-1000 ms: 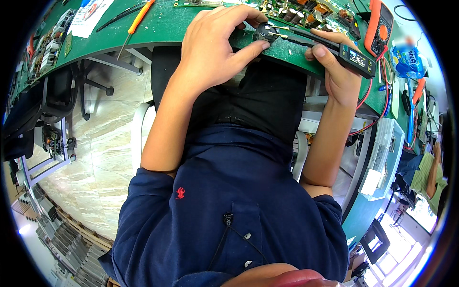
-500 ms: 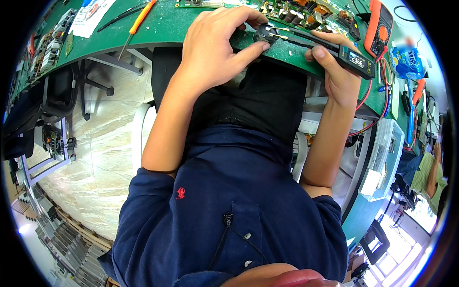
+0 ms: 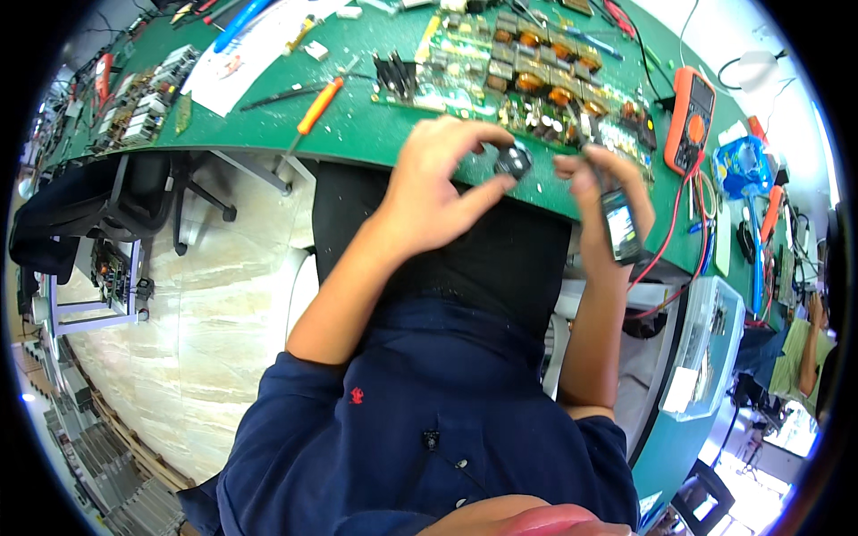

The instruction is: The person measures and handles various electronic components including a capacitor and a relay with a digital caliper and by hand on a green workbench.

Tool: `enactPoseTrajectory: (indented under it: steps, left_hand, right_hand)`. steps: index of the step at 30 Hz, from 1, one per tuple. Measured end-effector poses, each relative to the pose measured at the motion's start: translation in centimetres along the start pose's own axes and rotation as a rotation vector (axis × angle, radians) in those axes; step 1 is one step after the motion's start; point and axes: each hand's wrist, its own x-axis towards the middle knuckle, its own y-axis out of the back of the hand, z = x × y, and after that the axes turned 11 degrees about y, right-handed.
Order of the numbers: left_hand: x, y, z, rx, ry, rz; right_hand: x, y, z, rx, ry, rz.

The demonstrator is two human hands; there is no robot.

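My left hand grips a small round black component between curled fingers and thumb above the front edge of the green bench. To its right, my right hand grips a black tweezer-style digital meter, with its screen near the palm and its blurred prongs pointing up over a circuit board crowded with capacitors and coils. The prongs are apart from the component; whether they touch the board, I cannot tell. An orange-handled screwdriver lies left of my left hand.
An orange multimeter with red leads, a blue package and a clear case are on the right. Board assemblies and paper are on the left, above a black chair. A co-worker is at far right.
The view has shifted, showing more bench. My right hand has turned the meter upright, and its prongs have left the component in my left hand and now point toward the board.
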Motion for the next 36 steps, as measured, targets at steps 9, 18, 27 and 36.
enactPoseTrajectory:
  steps: [9,18,27,36]
  left_hand:
    - [-0.4,-2.7,3.3,-0.063,-0.197,0.04]
    - [-1.1,-3.7,4.3,-0.101,-0.253,-0.066]
    - [1.5,3.4,4.7,0.104,-0.224,-0.04]
    - [18.4,10.0,-1.8,0.502,0.071,-0.261]
  right_hand:
    - [1.0,0.8,-5.9,-0.357,0.069,-0.136]
    - [0.4,10.9,-10.3,-0.887,0.096,0.009]
    - [-8.2,30.7,-9.6,-1.53,-0.343,-0.061]
    - [-6.5,26.4,-12.2,-1.407,-0.069,0.109]
